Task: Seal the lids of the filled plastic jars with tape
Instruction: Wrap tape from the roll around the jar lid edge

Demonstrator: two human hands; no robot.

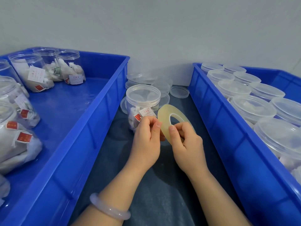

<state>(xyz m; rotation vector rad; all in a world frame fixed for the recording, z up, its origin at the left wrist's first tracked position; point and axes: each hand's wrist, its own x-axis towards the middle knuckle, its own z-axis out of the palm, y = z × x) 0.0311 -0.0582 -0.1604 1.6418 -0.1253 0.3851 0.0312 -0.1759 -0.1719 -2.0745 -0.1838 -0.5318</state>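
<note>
As right hand (187,142) grips tape (164,115), left hand (146,139) pinches

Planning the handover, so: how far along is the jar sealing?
Looks done: lidded jars line the right bin, though tape on them cannot be made out. In hand: one capped jar stands on the table; the right hand holds the tape roll, the left hand pinches its edge. Left: open filled jars in the left bin, loose lids behind the jar.

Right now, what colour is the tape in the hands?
The tape is translucent pale yellow; the head view shows it best.
</note>
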